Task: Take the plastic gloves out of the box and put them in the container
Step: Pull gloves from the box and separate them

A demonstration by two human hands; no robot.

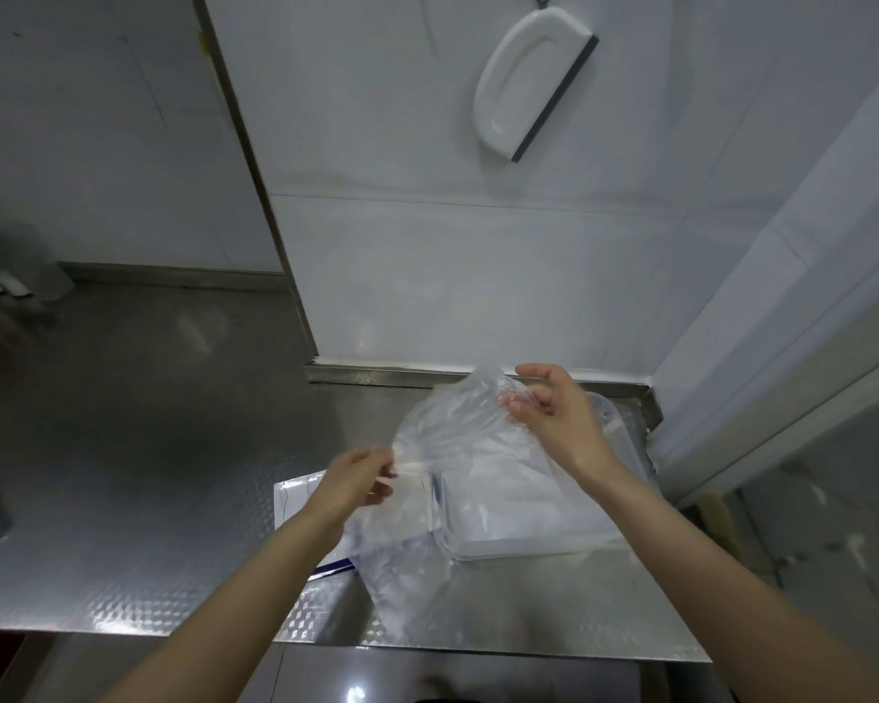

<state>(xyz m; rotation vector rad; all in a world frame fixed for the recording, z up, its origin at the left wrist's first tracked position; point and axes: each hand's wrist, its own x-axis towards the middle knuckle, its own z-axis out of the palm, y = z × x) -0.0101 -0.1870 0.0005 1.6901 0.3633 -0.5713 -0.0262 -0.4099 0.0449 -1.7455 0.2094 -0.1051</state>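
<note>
Commercial kitchen prep corner: an embossed stainless-steel tabletop (148,449) with a raised steel back edge (376,373) runs along glossy white wall tiles (402,246), where a white-handled squeegee (531,83) hangs against the tiles.

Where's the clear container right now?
Head view, right of centre: the container sits on the steel counter by the wall corner, just right of the box, partly under the plastic gloves held by the left hand and right hand.
</note>
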